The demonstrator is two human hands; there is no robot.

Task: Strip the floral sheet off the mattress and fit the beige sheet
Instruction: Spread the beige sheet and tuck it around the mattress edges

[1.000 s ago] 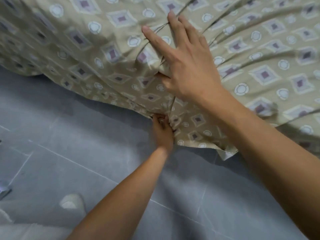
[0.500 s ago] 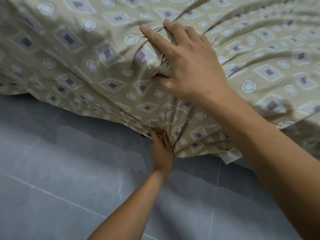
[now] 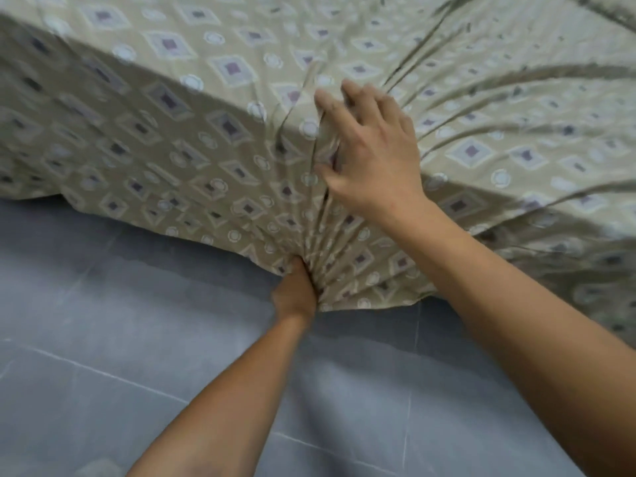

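A beige sheet (image 3: 179, 108) printed with purple diamonds and white circles covers the corner of the mattress and hangs down its side. My left hand (image 3: 295, 293) grips a gathered bunch of the sheet's lower edge at the corner, near the floor, and tight pleats fan up from it. On top of the corner lies my right hand (image 3: 370, 156), fingers spread on the fabric and thumb against a fold. Long creases radiate across the top of the sheet to the right. The mattress itself is hidden under the cloth. No floral sheet is in view.
A grey tiled floor (image 3: 113, 339) with pale grout lines fills the lower half of the view. A pale blurred shape (image 3: 99, 468) lies at the bottom edge.
The view has pulled back and the mattress corner now shows. My left hand has drawn the gathered edge down tighter at the corner. My right hand has loosened its pinch and spread over the corner.
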